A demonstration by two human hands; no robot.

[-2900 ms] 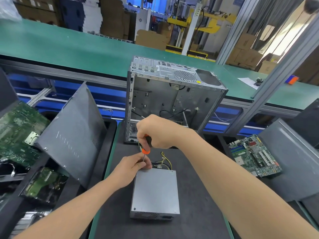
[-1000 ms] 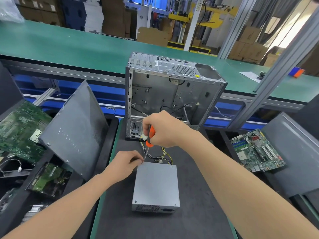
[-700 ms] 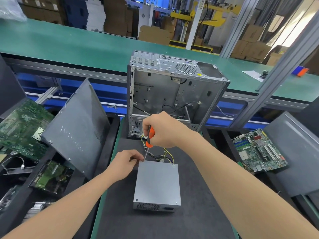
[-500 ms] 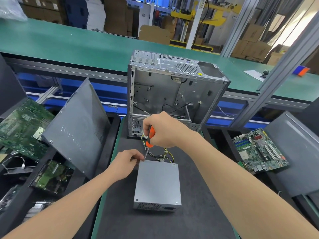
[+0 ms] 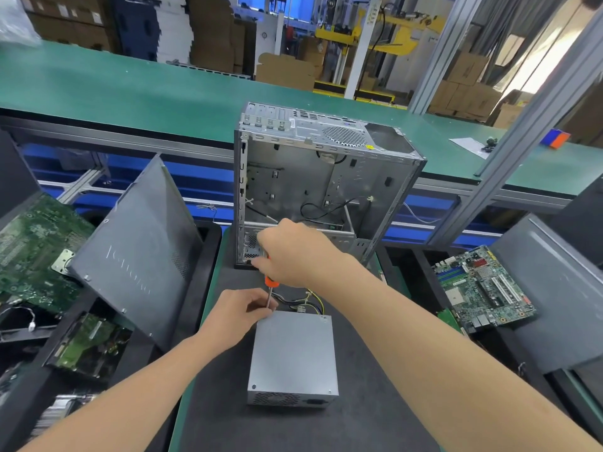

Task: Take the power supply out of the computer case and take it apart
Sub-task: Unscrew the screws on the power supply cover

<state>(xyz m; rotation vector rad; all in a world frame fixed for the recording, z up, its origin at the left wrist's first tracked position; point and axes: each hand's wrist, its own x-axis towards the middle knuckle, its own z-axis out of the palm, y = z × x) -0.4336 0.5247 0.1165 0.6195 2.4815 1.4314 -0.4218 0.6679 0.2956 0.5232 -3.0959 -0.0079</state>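
The grey power supply [image 5: 293, 357] lies flat on the black mat, its vent side toward me and its yellow and black cables [image 5: 300, 303] trailing off the far end. My right hand [image 5: 290, 252] is closed on an orange-handled screwdriver [image 5: 269, 290], its shaft pointing down at the supply's far left corner. My left hand [image 5: 243, 309] pinches the shaft near its tip at that corner. Behind them the open computer case [image 5: 319, 187] stands upright, its inside facing me.
A grey side panel [image 5: 137, 252] leans in a bin at the left, with green circuit boards [image 5: 36, 243] beside it. A motherboard [image 5: 483, 285] lies at the right next to another grey panel [image 5: 551, 288]. A green conveyor [image 5: 130, 89] runs behind the case.
My right hand has turned on the screwdriver handle, so less of the orange handle shows. My left hand and the power supply stay at the same corner.
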